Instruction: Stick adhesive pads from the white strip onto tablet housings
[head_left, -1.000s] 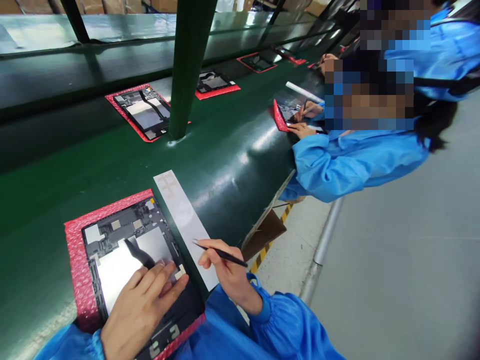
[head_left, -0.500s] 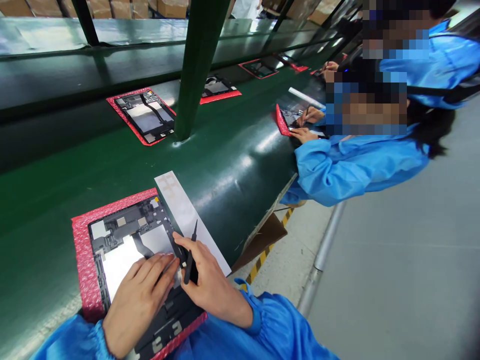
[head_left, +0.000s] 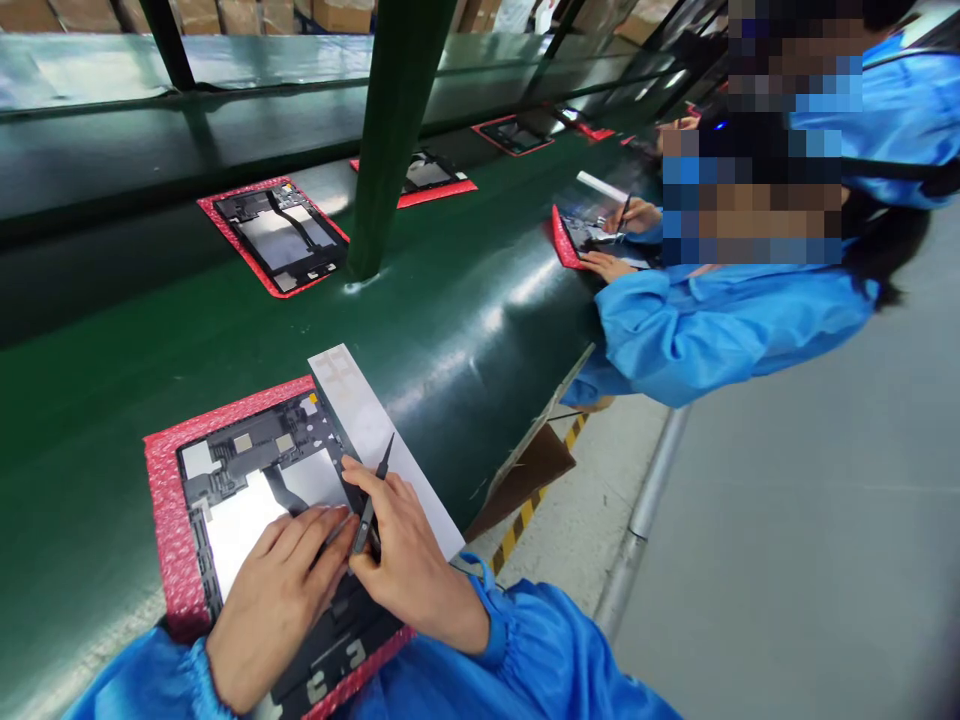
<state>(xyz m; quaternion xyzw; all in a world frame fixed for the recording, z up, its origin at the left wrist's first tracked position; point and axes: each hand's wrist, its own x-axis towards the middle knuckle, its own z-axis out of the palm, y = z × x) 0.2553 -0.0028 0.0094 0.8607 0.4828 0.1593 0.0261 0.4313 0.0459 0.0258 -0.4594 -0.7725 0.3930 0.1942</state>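
Observation:
An opened tablet back point(head_left: 255, 470) with silver plates and black parts lies on a red foam mat point(head_left: 166, 520) on the green conveyor belt point(head_left: 465, 300). My left hand point(head_left: 277, 590) rests flat on the tablet's lower middle, fingers pressing near a small part. My right hand point(head_left: 401, 560) grips black tweezers point(head_left: 371, 500), tips pointing up and away, and its fingers touch the tablet's right edge next to my left fingertips. A white paper strip point(head_left: 375, 430) lies just right of the mat.
More tablets on red mats point(head_left: 274, 235) point(head_left: 424, 175) sit farther up the belt, beside a green post point(head_left: 390, 140). A co-worker in a blue sleeve point(head_left: 697, 320) works on another tablet point(head_left: 585, 235) at right. The floor with a grey pipe point(head_left: 645, 500) drops off right of the belt.
My right hand left the white strip and came left onto the tablet's right edge, swinging the tweezers upright. My left hand stayed pressed on the tablet.

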